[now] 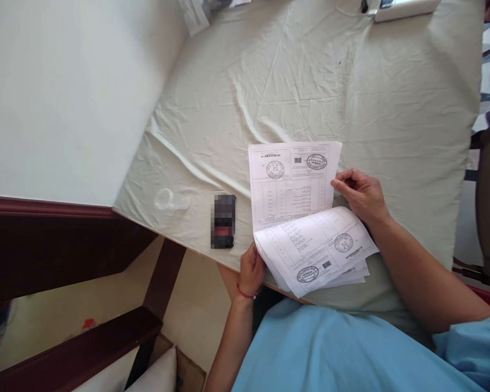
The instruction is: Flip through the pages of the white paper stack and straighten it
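A stack of printed, stamped paper sheets (294, 196) lies at the table's near edge, its print upside down to me. Several sheets are folded over toward me, and the curled top page (318, 245) shows two round stamps. My left hand (253, 269), with a red string at the wrist, grips the stack's left side near the fold; its fingertips are partly hidden behind the paper. At the right edge of the flat sheet, my right hand (359, 190) pinches the paper's margin between thumb and fingers.
A blurred-out dark phone-like object (223, 222) rests left of the papers. Beyond it is a clear roll of tape (164, 199). The wrinkled pale tablecloth (302, 81) covers the table. A white device (406, 10) stands at the far right, and a white wall (65, 98) borders the left.
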Demonstrator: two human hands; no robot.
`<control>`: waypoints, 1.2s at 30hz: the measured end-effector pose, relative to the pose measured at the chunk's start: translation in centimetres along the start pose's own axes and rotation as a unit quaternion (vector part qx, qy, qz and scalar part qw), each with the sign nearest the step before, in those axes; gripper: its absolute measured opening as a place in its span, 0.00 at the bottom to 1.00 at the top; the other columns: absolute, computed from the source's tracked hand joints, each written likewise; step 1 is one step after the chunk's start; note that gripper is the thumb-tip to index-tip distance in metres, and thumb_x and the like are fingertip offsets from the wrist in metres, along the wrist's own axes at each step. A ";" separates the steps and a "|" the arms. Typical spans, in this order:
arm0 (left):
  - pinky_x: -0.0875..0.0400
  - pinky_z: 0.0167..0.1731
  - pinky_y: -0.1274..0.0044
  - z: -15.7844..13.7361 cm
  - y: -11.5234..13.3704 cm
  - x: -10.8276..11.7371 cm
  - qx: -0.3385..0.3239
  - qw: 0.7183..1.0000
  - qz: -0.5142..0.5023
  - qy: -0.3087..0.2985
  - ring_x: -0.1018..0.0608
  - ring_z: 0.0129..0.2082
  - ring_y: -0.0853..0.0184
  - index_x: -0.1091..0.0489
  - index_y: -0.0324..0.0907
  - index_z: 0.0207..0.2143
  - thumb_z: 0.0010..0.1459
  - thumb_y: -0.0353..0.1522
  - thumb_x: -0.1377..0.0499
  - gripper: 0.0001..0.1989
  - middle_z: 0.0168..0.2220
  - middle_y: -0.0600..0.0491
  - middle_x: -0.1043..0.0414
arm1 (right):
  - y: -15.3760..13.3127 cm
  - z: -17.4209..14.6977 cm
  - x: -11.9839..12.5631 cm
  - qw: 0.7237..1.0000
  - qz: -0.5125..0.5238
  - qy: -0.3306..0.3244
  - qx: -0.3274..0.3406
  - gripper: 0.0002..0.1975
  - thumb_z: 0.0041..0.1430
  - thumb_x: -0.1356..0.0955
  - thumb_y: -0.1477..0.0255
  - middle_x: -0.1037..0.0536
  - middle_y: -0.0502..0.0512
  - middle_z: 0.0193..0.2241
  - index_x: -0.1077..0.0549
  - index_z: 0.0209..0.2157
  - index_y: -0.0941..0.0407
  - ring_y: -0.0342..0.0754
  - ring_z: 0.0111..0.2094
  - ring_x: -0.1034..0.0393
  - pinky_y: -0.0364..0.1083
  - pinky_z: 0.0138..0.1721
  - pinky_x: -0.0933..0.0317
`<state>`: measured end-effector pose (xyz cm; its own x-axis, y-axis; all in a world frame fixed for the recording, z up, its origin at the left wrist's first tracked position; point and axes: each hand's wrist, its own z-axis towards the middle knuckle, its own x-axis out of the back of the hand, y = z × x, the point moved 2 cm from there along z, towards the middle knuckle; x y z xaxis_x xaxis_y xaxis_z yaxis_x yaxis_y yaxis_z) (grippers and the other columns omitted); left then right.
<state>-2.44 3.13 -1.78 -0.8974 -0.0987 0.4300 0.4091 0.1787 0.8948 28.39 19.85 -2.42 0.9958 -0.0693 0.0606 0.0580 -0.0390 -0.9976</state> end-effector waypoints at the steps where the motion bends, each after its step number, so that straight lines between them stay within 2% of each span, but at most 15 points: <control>1: 0.24 0.43 0.71 0.0 0.0 0.0 0.001 1.000 -0.001 -0.001 0.19 0.39 0.60 0.21 0.39 0.45 0.70 0.48 0.42 0.22 0.39 0.47 0.16 | 0.0 0.0 0.0 1.000 0.013 -0.001 -0.013 0.11 0.58 0.23 0.61 0.32 0.47 0.23 0.23 0.34 0.53 0.41 0.23 0.43 0.44 0.23 0.48; 4: 0.25 0.43 0.72 0.0 -0.1 0.1 0.002 1.000 0.000 -0.006 0.19 0.39 0.60 0.21 0.40 0.44 0.70 0.48 0.42 0.21 0.38 0.48 0.16 | 0.0 0.0 -0.1 0.997 0.070 -0.012 -0.043 0.16 0.57 0.22 0.61 0.22 0.50 0.33 0.23 0.44 0.52 0.41 0.24 0.37 0.43 0.21 0.45; 6: 0.25 0.43 0.71 0.0 -0.2 0.2 0.000 1.000 0.005 -0.010 0.20 0.39 0.60 0.21 0.40 0.44 0.71 0.48 0.43 0.21 0.39 0.48 0.16 | -0.2 0.0 -0.3 0.992 0.106 -0.027 -0.055 0.21 0.55 0.21 0.62 0.19 0.52 0.39 0.23 0.48 0.51 0.41 0.26 0.35 0.41 0.21 0.45; 8: 0.25 0.42 0.72 -0.1 -0.4 0.2 -0.002 1.000 0.011 -0.014 0.20 0.38 0.61 0.22 0.40 0.43 0.71 0.47 0.43 0.20 0.38 0.48 0.17 | -0.4 0.0 -0.4 0.990 0.127 -0.034 -0.057 0.19 0.54 0.20 0.63 0.19 0.52 0.36 0.23 0.45 0.52 0.41 0.27 0.34 0.41 0.21 0.45; 10: 0.25 0.41 0.72 -0.1 -0.4 0.2 -0.004 1.000 0.015 -0.017 0.20 0.37 0.61 0.22 0.40 0.42 0.71 0.47 0.43 0.20 0.37 0.49 0.17 | -0.7 -0.1 -0.4 0.991 0.127 -0.028 -0.044 0.15 0.53 0.20 0.63 0.21 0.51 0.32 0.23 0.37 0.53 0.41 0.27 0.34 0.42 0.22 0.43; 13: 0.25 0.40 0.72 -0.1 -0.4 0.2 -0.005 1.000 0.016 -0.014 0.20 0.37 0.61 0.22 0.40 0.42 0.71 0.46 0.43 0.20 0.37 0.48 0.17 | -0.8 -0.2 -0.3 0.993 0.111 -0.019 -0.028 0.15 0.53 0.19 0.62 0.25 0.50 0.26 0.24 0.30 0.54 0.41 0.25 0.36 0.43 0.22 0.43; 16: 0.24 0.40 0.71 0.0 -0.3 0.1 -0.012 1.000 0.014 -0.013 0.20 0.36 0.61 0.22 0.40 0.42 0.70 0.47 0.43 0.20 0.38 0.47 0.16 | -0.6 -0.4 -0.2 0.995 0.098 -0.016 -0.030 0.14 0.55 0.20 0.60 0.28 0.49 0.24 0.22 0.31 0.53 0.41 0.23 0.40 0.43 0.21 0.45; 20: 0.22 0.42 0.70 0.0 -0.2 -0.1 -0.008 1.000 0.000 -0.012 0.18 0.40 0.59 0.21 0.40 0.43 0.70 0.48 0.42 0.21 0.40 0.46 0.16 | 0.1 -0.1 0.1 0.992 0.123 -0.003 -0.035 0.12 0.57 0.21 0.61 0.27 0.48 0.24 0.18 0.37 0.52 0.40 0.20 0.42 0.43 0.19 0.47; 22: 0.22 0.42 0.70 0.0 -0.2 -0.1 -0.001 1.000 -0.006 -0.010 0.17 0.40 0.58 0.21 0.40 0.43 0.70 0.49 0.42 0.22 0.41 0.46 0.15 | 0.4 0.1 0.2 0.987 0.157 0.003 -0.033 0.11 0.54 0.19 0.63 0.26 0.47 0.24 0.18 0.36 0.51 0.40 0.20 0.42 0.44 0.20 0.43; 24: 0.22 0.42 0.69 0.1 -0.4 -0.1 0.002 1.000 -0.007 -0.005 0.17 0.40 0.59 0.21 0.40 0.44 0.70 0.49 0.42 0.21 0.41 0.46 0.15 | 0.5 0.3 0.3 0.979 0.199 -0.005 -0.034 0.13 0.49 0.17 0.64 0.24 0.47 0.25 0.19 0.32 0.50 0.43 0.22 0.36 0.47 0.26 0.33; 26: 0.22 0.44 0.69 0.1 -0.5 0.0 0.000 1.000 -0.005 0.000 0.17 0.41 0.59 0.21 0.40 0.45 0.71 0.47 0.43 0.21 0.42 0.45 0.15 | 0.3 0.2 0.3 0.969 0.241 -0.032 -0.039 0.15 0.47 0.16 0.62 0.19 0.50 0.29 0.21 0.30 0.50 0.50 0.30 0.26 0.55 0.38 0.24; 28: 0.22 0.46 0.67 0.0 -0.6 0.0 -0.004 1.000 -0.004 0.001 0.17 0.43 0.58 0.21 0.40 0.48 0.71 0.46 0.43 0.20 0.43 0.45 0.15 | 0.0 0.0 0.4 0.960 0.270 -0.065 -0.042 0.16 0.47 0.17 0.59 0.17 0.54 0.34 0.21 0.30 0.49 0.57 0.40 0.21 0.61 0.47 0.24; 31: 0.22 0.48 0.66 0.0 -0.7 0.0 -0.011 1.000 -0.001 0.001 0.17 0.44 0.57 0.22 0.40 0.49 0.70 0.45 0.42 0.19 0.44 0.44 0.15 | -0.3 -0.3 0.8 0.949 0.288 -0.125 -0.029 0.16 0.46 0.17 0.55 0.16 0.55 0.36 0.19 0.30 0.47 0.59 0.42 0.20 0.61 0.46 0.24; 34: 0.21 0.47 0.66 0.0 -0.8 0.1 0.009 1.000 -0.005 0.006 0.18 0.41 0.58 0.21 0.41 0.45 0.66 0.44 0.39 0.17 0.41 0.46 0.15 | -0.5 -0.3 1.5 0.922 0.293 -0.250 0.031 0.16 0.48 0.18 0.53 0.17 0.56 0.38 0.19 0.25 0.48 0.56 0.39 0.21 0.58 0.44 0.24; 36: 0.21 0.44 0.66 0.1 -1.0 0.3 0.040 0.999 -0.015 0.010 0.19 0.39 0.58 0.20 0.42 0.42 0.64 0.45 0.37 0.16 0.36 0.48 0.16 | -0.5 -0.5 1.9 0.886 0.271 -0.368 0.072 0.18 0.52 0.21 0.51 0.16 0.59 0.37 0.20 0.21 0.49 0.58 0.41 0.20 0.60 0.47 0.24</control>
<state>-3.20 3.04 -2.57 -0.9054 -0.1253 0.4057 0.3662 0.2531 0.8955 30.26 19.29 -1.81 0.6535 0.6330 -0.4151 -0.4871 -0.0681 -0.8707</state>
